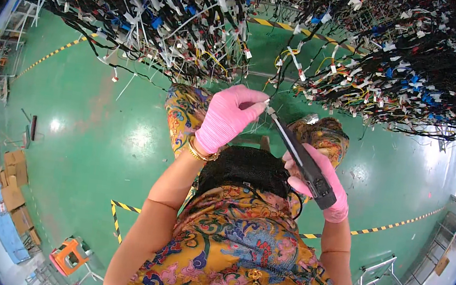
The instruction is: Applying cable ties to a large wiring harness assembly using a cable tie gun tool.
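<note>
My right hand [329,179], in a pink glove, is wrapped round a long black handheld tool [300,157] with a tapered nose. The tool slants up and to the left, its narrow tip near my left fingertips. My left hand [228,114], also pink-gloved, pinches a small white piece [267,102] between thumb and forefinger at that tip. It looks like a wire connector, but its exact kind is too small to tell. Just beyond my hands, loose black wires with white ends hang from a thick mass of wire harnesses [196,26].
Another dense heap of harnesses [391,88] hangs at the far right. Below is a green floor [98,144] with yellow-black striped tape [393,224]. An orange stool [70,257] stands at lower left, cardboard boxes [13,194] at left, a metal frame [386,284] at lower right.
</note>
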A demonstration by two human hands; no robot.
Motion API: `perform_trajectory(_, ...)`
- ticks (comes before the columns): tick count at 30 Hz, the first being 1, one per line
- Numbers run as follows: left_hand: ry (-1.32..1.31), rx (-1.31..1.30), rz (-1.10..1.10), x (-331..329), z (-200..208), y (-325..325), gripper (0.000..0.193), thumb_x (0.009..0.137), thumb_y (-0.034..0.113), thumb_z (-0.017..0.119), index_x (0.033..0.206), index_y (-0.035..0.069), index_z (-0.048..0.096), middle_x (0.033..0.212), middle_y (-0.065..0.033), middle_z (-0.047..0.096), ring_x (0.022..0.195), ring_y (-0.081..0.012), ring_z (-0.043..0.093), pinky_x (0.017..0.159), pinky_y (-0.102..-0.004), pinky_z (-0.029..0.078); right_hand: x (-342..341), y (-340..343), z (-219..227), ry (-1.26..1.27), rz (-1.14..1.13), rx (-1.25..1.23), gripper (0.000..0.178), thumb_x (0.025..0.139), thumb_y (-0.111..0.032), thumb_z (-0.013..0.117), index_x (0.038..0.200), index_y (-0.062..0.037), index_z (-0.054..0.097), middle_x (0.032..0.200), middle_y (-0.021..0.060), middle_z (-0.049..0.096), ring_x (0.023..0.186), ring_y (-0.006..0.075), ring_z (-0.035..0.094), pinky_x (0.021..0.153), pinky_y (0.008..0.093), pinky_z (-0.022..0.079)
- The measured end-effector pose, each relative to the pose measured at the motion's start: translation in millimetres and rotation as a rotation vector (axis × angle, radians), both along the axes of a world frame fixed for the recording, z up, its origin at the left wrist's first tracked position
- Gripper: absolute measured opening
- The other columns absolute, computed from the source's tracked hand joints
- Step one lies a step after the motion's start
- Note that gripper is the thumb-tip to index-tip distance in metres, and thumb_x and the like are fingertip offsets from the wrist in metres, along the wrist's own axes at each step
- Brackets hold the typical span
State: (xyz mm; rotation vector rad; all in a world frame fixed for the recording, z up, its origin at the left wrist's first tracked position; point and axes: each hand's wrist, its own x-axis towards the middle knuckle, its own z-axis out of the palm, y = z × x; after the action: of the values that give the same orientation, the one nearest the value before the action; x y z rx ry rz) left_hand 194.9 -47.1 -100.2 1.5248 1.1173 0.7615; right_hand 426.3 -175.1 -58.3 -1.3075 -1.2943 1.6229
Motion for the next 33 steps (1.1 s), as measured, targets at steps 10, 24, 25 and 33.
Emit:
perform_trajectory(10,-0.047,0.106,-0.051,1,-3,-3,0.027,0.088,0.003,0.063,0.113,0.002,0.072,0.082,-0.011,0.061,0.069,-0.0201,0.06,0.065,-0.0307,0.049,-1,5,-14,-0.106,0.007,0.195,0.021,0.099,-0.02,0.058,0.11,-0.0007,0.06,0.088,0.0059,0.063,0.064,0.0104,0.058,0.058,0.0219,0.044)
perform_trajectory(24,-0.008,0.018,-0.076,-5,-12,-2,0.027,0.095,0.005,0.057,0.118,-0.002,0.07,0.09,-0.0075,0.061,0.074,-0.0131,0.064,0.069,-0.0263,0.053,-17,-8,-52,-0.359,-0.111,0.267,0.026,0.072,-0.011,0.078,0.09,-0.0014,0.062,0.074,0.0091,0.055,0.065,0.0216,0.056,0.061,0.0333,0.046)
perform_trajectory(25,-0.018,-0.009,-0.081,-5,-14,-3,0.028,0.095,0.005,0.058,0.119,-0.001,0.07,0.089,-0.0066,0.061,0.074,-0.0125,0.063,0.068,-0.026,0.053,-17,-9,-53,-0.375,-0.096,0.248,0.025,0.072,-0.01,0.078,0.09,-0.0015,0.062,0.074,0.0092,0.055,0.065,0.021,0.056,0.061,0.0329,0.046)
perform_trajectory(33,-0.31,-0.307,0.136,-11,-17,6,0.028,0.097,0.007,0.062,0.124,0.006,0.066,0.09,0.0016,0.062,0.076,-0.0046,0.057,0.065,-0.0211,0.048,-13,-4,-53,-0.687,-0.096,0.529,0.047,0.069,-0.012,0.076,0.111,-0.0018,0.059,0.093,0.0161,0.06,0.082,0.0373,0.06,0.073,0.0429,0.05)
